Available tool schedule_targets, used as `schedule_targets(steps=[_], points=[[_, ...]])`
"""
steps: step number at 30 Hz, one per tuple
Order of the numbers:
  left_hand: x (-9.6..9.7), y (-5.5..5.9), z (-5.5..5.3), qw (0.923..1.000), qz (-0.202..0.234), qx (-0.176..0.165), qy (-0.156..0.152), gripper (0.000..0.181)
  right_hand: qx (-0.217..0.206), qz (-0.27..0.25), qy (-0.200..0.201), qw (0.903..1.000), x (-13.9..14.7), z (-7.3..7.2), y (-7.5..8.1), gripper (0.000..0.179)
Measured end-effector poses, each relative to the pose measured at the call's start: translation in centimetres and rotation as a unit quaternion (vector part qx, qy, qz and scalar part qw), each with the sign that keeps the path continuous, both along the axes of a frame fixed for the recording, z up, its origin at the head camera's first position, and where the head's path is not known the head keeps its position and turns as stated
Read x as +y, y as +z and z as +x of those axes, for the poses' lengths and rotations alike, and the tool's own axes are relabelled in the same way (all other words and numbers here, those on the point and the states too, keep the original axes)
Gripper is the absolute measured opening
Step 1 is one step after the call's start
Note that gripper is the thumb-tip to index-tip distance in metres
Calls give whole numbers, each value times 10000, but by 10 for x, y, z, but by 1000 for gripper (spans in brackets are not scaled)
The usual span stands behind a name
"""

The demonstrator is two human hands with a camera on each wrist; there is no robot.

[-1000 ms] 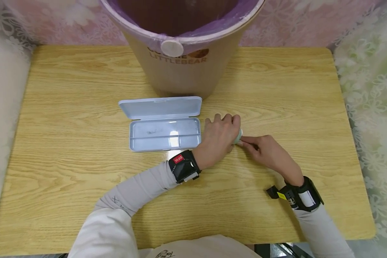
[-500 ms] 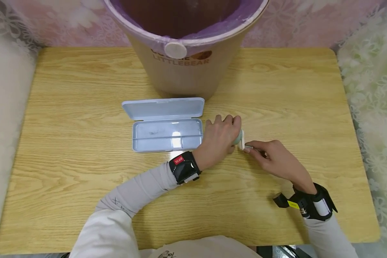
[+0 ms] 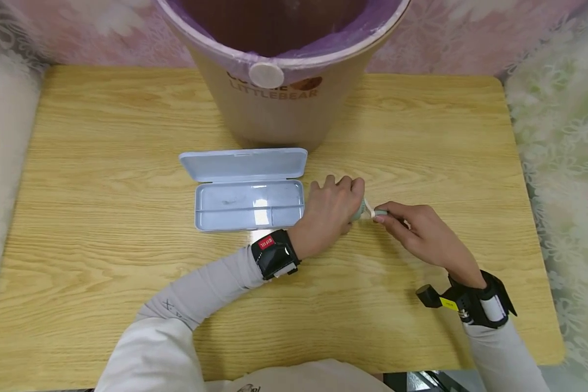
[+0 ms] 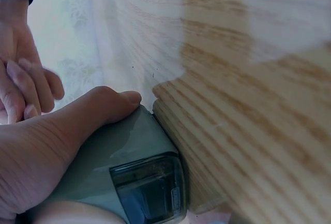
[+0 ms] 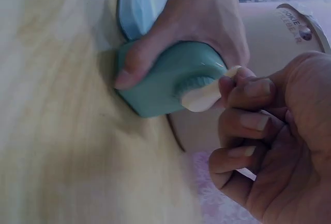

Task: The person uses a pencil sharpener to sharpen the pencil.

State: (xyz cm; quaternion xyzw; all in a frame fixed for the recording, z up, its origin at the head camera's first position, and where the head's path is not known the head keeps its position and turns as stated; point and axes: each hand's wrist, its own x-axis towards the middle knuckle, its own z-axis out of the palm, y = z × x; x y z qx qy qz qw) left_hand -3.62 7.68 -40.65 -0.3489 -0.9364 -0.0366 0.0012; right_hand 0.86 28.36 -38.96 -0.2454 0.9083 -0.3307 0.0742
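My left hand (image 3: 327, 213) grips the body of a green crank pencil sharpener (image 5: 155, 92), its thumb along one side. In the head view that hand hides most of the sharpener. A dark see-through shavings drawer (image 4: 150, 188) shows at one end of the body in the left wrist view. On the opposite end is a cream crank arm (image 5: 202, 98). My right hand (image 3: 423, 235) pinches the crank's small knob (image 3: 381, 213) between thumb and forefinger; its other fingers are curled in. To the left lies a pale blue pencil case (image 3: 235, 196), lid raised.
A tall beige bin (image 3: 279, 122) lined with a purple bag (image 3: 353, 41) stands behind the pencil case. The wooden table (image 3: 103, 234) meets a patterned pink backdrop (image 3: 451, 38) at the back. Black straps with cameras sit on both wrists.
The crank has turned, swinging out from the sharpener, with my right hand moving right and down, then slightly back up. My left hand keeps its hold on the sharpener.
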Motion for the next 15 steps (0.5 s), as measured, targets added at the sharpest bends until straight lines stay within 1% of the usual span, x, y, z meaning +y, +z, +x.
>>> schedule_targets(steps=[2, 6, 10, 13, 15], points=[[-1, 0, -1, 10000, 29, 36, -24, 44, 106, -12, -17, 9999, 0, -5, 2, 13], [-2, 1, -1, 9999, 100, 78, -80, 39, 86, -42, -62, 9999, 2, -13, 6, 14], [-3, 2, -1, 9999, 62, 70, -103, 40, 115, 5, -107, 9999, 3, -21, 5, 15], [-4, 1, -1, 9999, 103, 39, -95, 45, 182, 6, -208, 9996, 4, -31, 1, 18], [-3, 0, 0, 9998, 159, -20, -108, 48, 64, -3, -305, 9995, 5, -37, -1, 20]])
